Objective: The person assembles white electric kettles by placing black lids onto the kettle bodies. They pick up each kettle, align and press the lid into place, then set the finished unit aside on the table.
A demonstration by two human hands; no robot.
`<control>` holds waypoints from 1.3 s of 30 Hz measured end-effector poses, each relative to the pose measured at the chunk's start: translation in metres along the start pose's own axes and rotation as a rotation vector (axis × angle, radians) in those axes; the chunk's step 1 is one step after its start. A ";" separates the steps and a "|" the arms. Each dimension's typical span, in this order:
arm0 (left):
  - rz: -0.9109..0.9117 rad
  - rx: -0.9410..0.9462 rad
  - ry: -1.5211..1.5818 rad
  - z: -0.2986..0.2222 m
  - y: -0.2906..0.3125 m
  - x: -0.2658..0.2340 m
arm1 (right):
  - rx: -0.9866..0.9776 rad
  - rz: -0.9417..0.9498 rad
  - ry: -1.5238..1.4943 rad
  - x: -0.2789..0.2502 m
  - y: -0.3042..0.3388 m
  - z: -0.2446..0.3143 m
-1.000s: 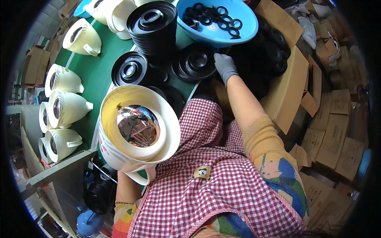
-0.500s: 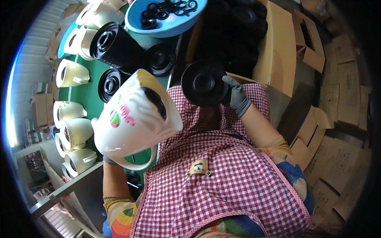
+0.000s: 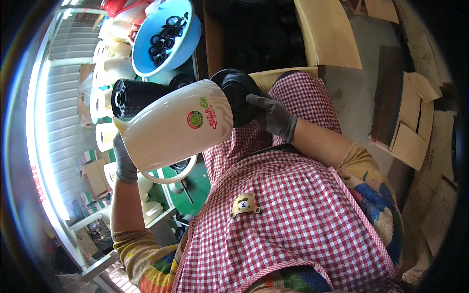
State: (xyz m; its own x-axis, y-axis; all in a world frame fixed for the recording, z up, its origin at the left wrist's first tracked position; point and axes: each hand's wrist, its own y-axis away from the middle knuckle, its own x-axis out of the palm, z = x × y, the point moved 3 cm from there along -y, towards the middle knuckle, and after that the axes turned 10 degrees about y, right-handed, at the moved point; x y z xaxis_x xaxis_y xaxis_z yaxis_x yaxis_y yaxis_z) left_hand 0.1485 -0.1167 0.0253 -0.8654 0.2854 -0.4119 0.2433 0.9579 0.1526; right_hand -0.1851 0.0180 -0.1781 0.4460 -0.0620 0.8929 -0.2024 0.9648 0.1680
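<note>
A cream jug shell [image 3: 171, 129] with a printed design, a spout and a loop handle lies sideways in front of me. My left hand [image 3: 125, 158], in a grey glove, grips it from behind near the spout end; most of those fingers are hidden by the shell. At the jug's wide right end is a black round base [image 3: 237, 95]. My right hand [image 3: 274, 117], also gloved in grey, holds that base from its right side, thumb and fingers closed on its edge. The two parts meet or overlap; whether the base sits inside the shell cannot be seen.
A stack of black bases [image 3: 139, 95] lies on the green table [image 3: 198, 183]. Behind it stands a blue basin [image 3: 190, 44] with several black rings [image 3: 168, 36]. More cream shells [image 3: 117, 71] line the far left. An open carton [image 3: 330, 36] of black parts is ahead.
The jug shell has turned onto its side, its wide end now facing right. My right hand has brought the black base left to that end. The whole view has swung too.
</note>
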 end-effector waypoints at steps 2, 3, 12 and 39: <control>0.028 0.057 -0.086 -0.011 -0.007 0.008 | -0.023 -0.013 0.024 0.004 0.005 0.004; 0.038 0.092 -0.126 -0.017 -0.008 0.012 | -0.034 -0.018 0.040 0.005 0.006 0.004; 0.090 0.276 -0.498 -0.058 -0.017 0.039 | -0.036 0.075 -0.109 0.012 0.006 -0.002; 0.138 0.172 -0.453 -0.085 -0.025 0.069 | -0.081 0.039 -0.117 0.009 0.001 -0.009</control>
State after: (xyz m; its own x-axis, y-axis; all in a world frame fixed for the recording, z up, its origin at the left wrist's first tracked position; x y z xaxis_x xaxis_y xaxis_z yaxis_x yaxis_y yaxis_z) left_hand 0.0451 -0.1239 0.0695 -0.5522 0.3584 -0.7528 0.4440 0.8906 0.0984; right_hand -0.1733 0.0205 -0.1735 0.3331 -0.0494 0.9416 -0.1444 0.9842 0.1027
